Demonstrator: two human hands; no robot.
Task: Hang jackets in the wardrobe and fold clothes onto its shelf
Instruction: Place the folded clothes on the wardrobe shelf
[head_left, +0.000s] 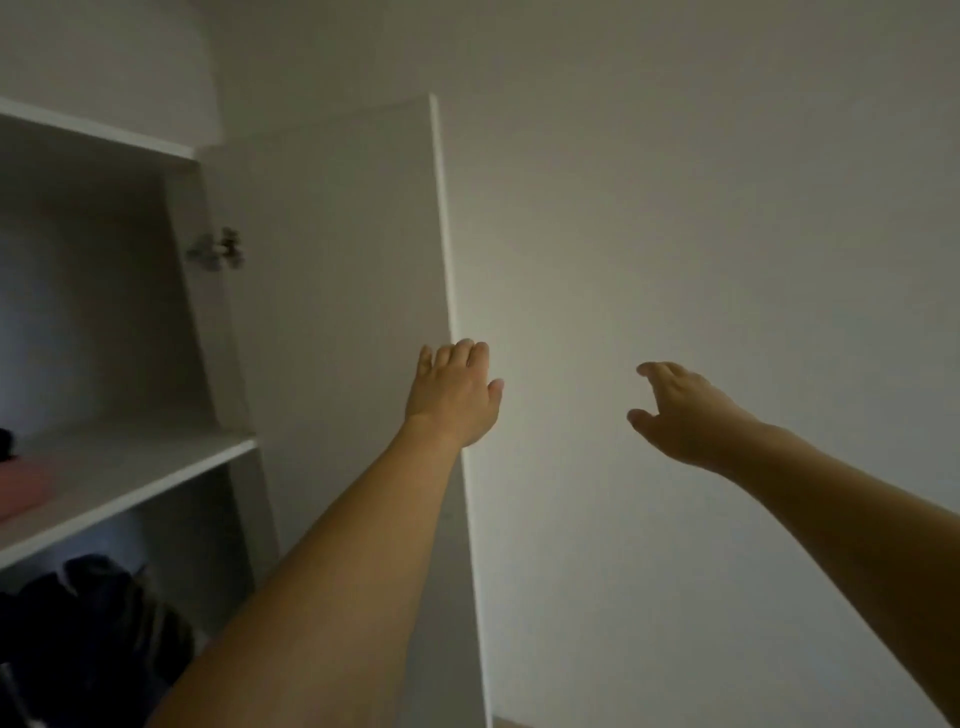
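The white wardrobe stands open at the left, its door (337, 312) swung out toward me. My left hand (452, 395) rests on the door's outer edge, fingers curled over it. My right hand (680, 410) hovers in front of the wall, fingers apart, holding nothing. On the wardrobe shelf (130, 483) lies a folded pink garment (23, 491) with something dark (6, 444) behind it. Dark jackets (88, 634) hang in the compartment below the shelf.
A plain white wall (701, 208) fills the right half of the view. A metal hinge (215, 249) joins the door to the wardrobe side. A higher shelf board (98, 130) tops the open compartment.
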